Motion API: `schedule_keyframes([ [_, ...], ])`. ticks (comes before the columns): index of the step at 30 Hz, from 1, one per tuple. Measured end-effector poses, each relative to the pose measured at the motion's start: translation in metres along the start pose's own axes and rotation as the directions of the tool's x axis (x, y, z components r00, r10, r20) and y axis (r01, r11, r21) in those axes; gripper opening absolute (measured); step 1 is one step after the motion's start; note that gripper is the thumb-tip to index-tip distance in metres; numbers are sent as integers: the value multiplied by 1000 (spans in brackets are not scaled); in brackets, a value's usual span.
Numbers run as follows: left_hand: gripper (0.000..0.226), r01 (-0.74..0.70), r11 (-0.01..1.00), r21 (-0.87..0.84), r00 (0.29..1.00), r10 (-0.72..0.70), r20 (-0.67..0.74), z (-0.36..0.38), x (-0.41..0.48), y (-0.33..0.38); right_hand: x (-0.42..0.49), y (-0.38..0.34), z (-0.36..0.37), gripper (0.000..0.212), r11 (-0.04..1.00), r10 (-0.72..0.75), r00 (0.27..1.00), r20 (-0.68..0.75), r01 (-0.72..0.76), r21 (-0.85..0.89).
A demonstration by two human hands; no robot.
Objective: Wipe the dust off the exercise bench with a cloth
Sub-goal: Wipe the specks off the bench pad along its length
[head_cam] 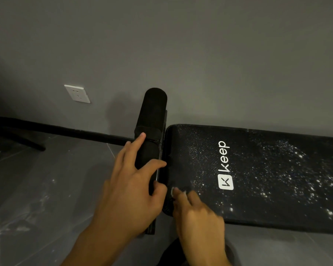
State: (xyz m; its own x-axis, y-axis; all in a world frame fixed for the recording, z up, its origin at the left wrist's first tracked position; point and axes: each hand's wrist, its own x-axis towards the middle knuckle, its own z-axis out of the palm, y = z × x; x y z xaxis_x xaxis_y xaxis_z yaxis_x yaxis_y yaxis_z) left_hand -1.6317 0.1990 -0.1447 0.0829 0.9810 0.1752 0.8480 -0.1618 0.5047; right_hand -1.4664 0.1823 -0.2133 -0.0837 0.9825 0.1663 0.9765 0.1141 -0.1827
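Observation:
The black exercise bench pad [267,169] carries a white "Keep" logo and is speckled with pale dust, thickest toward the right. A black foam roller [152,116] stands at its left end. My left hand [129,189] rests over the roller, fingers fairly straight across it and the thumb at its near side. My right hand [196,214] is on the pad's near left corner with bent, bunched fingers. A small white bit of cloth [173,191] shows under its fingertips; most of the cloth is hidden by the hand.
A grey wall stands right behind the bench, with a white socket [77,93] low on the left. A dark skirting board [65,129] runs along the wall's foot. The grey tiled floor [46,198] lies to the left and in front.

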Motion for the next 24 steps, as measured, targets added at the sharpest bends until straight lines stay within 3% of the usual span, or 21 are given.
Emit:
schedule_keyframes([
  [3,40,-16,995,98,999,19,-29,2,-1,0,-13,6,-5,25,998,12,1000,14,-13,57],
  [6,33,-7,993,122,999,12,-43,2,-2,3,1,15,-9,11,1000,7,1000,-28,-8,-13],
  [9,27,-48,977,208,992,71,-103,1,-6,6,6,14,-10,24,1000,24,1000,4,-24,-17],
  [11,28,-160,954,253,965,205,-165,8,-14,13,-8,12,-8,21,1000,8,1000,-9,-8,-3],
  [13,27,-339,921,192,896,378,-234,25,-30,26,-27,16,-9,31,999,17,1000,14,-17,32],
  [15,41,-461,881,104,855,473,-212,50,-48,35,-33,23,-13,36,999,22,999,29,-23,22],
  [17,47,-441,897,38,888,442,-124,78,-57,27,-23,29,-15,23,1000,25,1000,12,-25,-13],
  [19,53,-263,965,-19,964,262,-36,96,-53,7,-5,33,-14,18,998,60,997,-43,-61,-18],
  [21,55,-125,991,-35,991,124,-48,105,-40,-10,7,31,-14,20,995,99,993,-65,-100,-10],
  [24,54,-75,985,-155,997,68,-46,116,-17,-18,-8,24,-9,23,1000,5,998,-61,-6,-28],
])
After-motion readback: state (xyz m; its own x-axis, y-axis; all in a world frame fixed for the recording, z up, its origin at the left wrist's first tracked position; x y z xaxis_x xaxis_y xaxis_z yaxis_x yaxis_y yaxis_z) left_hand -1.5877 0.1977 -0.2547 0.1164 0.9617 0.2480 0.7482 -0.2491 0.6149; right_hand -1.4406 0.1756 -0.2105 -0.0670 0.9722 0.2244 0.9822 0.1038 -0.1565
